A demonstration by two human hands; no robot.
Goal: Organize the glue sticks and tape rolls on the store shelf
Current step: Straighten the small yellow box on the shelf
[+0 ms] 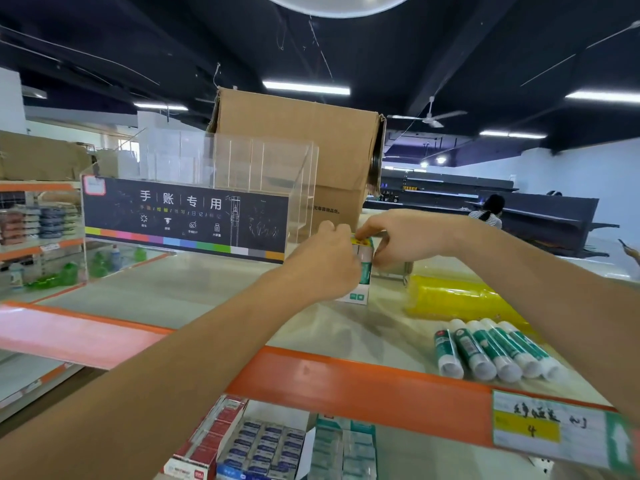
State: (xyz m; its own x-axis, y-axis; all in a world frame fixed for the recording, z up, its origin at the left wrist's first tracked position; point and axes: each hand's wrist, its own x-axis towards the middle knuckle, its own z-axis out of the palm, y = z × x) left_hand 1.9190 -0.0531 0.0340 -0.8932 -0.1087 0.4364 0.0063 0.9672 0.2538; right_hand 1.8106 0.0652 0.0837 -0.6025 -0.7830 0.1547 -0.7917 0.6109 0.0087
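A small white and green box [363, 284] was stood upright on the top shelf [194, 289], just in front of a large cardboard carton [298, 150]. Its near side was gripped by the left hand [322, 261], the fingers curled round it. Its yellow-marked top was pinched between the thumb and fingers of the right hand [398, 237]. What lay inside the box could not be told.

To the right, near the orange edge strip [346, 379], a row of green and white glue sticks [495, 351] was laid side by side and touching, white ends turned toward the front. Just behind them a yellow wrapped pack [450, 299], seemingly tape rolls, was laid on its side.

To the left of the hands a clear plastic display stand [187, 209] with a dark printed sign was set on the same shelf. A handwritten price label [547, 427] was fixed at the strip's right end, and small packets [259, 445] were stacked on the shelf below
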